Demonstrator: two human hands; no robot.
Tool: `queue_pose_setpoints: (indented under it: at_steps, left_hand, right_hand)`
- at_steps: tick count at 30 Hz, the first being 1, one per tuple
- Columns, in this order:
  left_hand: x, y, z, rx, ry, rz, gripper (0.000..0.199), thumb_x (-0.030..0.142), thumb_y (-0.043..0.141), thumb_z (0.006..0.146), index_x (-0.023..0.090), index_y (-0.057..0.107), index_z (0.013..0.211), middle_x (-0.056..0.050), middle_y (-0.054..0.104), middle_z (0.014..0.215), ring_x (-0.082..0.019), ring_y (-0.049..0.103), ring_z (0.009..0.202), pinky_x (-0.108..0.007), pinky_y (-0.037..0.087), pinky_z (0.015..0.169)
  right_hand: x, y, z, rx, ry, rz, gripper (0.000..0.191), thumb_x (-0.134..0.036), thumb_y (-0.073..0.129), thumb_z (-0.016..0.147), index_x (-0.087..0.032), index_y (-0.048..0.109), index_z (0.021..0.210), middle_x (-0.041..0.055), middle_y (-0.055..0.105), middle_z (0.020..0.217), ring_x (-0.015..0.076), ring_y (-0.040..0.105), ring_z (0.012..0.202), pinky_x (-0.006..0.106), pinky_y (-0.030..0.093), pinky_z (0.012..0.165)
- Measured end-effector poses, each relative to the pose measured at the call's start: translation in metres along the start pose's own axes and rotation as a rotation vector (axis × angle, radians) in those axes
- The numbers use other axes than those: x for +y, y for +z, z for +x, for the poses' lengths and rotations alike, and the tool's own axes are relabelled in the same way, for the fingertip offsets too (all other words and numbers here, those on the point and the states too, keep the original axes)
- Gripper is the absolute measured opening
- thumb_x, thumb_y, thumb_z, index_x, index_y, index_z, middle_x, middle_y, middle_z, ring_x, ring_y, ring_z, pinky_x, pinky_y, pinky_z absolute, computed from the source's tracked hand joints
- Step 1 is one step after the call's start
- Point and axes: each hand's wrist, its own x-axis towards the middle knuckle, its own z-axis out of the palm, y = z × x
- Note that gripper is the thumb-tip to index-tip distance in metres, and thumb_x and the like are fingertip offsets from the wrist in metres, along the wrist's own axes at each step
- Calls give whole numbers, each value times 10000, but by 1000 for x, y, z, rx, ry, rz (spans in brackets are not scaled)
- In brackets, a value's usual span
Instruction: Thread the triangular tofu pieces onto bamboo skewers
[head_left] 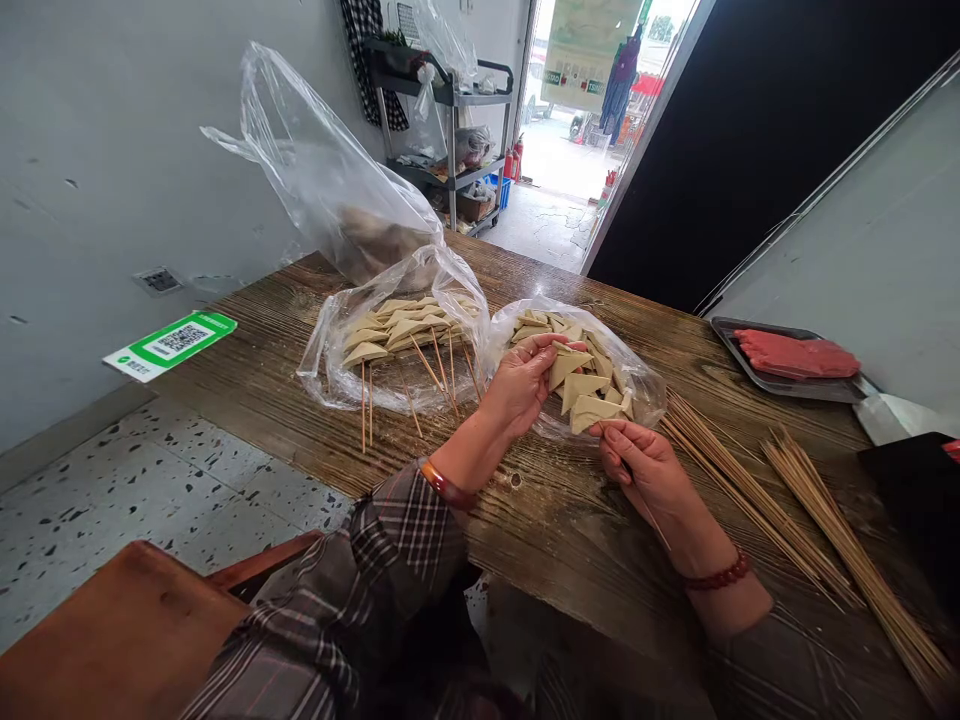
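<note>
Several folded beige pieces (585, 387) hang in a row between my hands, over the right plastic bag (646, 388). My left hand (527, 380) pinches the upper piece. In my right hand (645, 465) is a thin wooden skewer (655, 520), its upper part at the lowest piece. More beige pieces lie in the right bag beneath. To the left, another open bag (322, 350) holds skewered folded pieces (401, 322), with several sticks pointing out toward me.
Two bundles of skewers (757, 495) (855, 560) lie at the right. Behind them a black tray (772, 385) holds red meat (796, 353). A green-and-white QR card (180, 342) is at the left table edge. A tall clear bag (330, 170) stands at the back left.
</note>
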Motion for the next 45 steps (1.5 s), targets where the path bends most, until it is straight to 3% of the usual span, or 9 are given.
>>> queue_pose_setpoints:
  at_steps: [5,13,26,38,45]
  left_hand:
    - [4,-1,-2,-4,-30,32,155,165,539,900,152,633,1023,-97,744,936,-194,726,876,-339,537,856]
    - [8,1,-2,-30,-19,27,98,112,465,921,141,560,921,-115,745,928,-201,734,867,-345,538,857]
    - [4,-1,-1,-80,7,6,135,75,546,830,129,579,949,-101,745,958,-177,717,850,-343,512,899]
    - [2,-2,-1,-71,-22,8,108,77,546,850,131,590,933,-99,748,959,-170,708,874,-309,517,866]
    - [1,-4,0,-63,-27,28,108,95,562,850,131,591,948,-115,747,996,-187,717,889,-346,518,902]
  right_hand:
    - [2,0,0,-27,7,-11,352,-501,757,744,-161,700,816,-60,439,512,48,283,419,223,151,405]
    - [1,1,-1,-17,21,24,343,-488,772,734,-160,691,788,-63,435,506,38,281,413,217,143,415]
    - [3,1,-1,-7,20,40,332,-469,769,750,-155,708,840,-59,446,532,30,291,421,216,157,418]
    - [5,3,0,24,-5,32,335,-477,777,726,-159,687,784,-62,449,516,36,300,408,224,162,416]
    - [8,1,1,30,8,22,357,-492,777,717,-158,694,811,-58,459,520,40,313,415,209,173,400]
